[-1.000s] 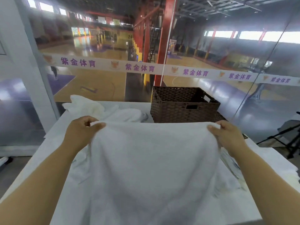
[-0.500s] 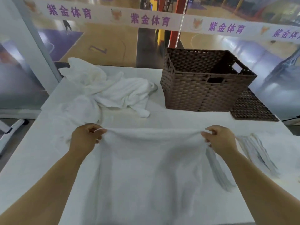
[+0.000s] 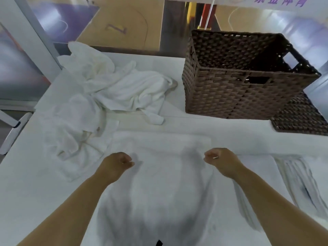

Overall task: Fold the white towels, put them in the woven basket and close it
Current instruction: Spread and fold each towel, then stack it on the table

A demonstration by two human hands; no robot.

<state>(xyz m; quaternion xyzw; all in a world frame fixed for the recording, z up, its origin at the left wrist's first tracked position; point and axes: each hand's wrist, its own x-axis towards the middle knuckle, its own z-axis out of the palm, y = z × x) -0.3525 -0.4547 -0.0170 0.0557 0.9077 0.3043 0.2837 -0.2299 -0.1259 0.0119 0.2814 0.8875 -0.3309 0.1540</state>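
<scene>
The task is at an early stage, judged from how things lie. One white towel lies spread flat on the worktop directly in front of the person, its far edge straight and no fold made in it yet. The left hand and right hand sit over the towel's upper part, one towards each side, with fingers curled in. The grip is clenched on both, but the blur and the white-on-white cloth leave it impossible to tell whether either pinches the fabric or holds nothing.

A heap of unfolded towels lies crumpled at the far left of the worktop, well apart from the basket; it looks like more than one piece, none of them folded. The woven basket stands upright and open at the far right, and what shows of its inside holds no towel. Its lid lies flat on the worktop just beside it, on the right.

So nothing is folded, nothing is in the basket, and the lid is off. Left to do: folding this towel, folding those in the heap, loading them all and closing the basket.
</scene>
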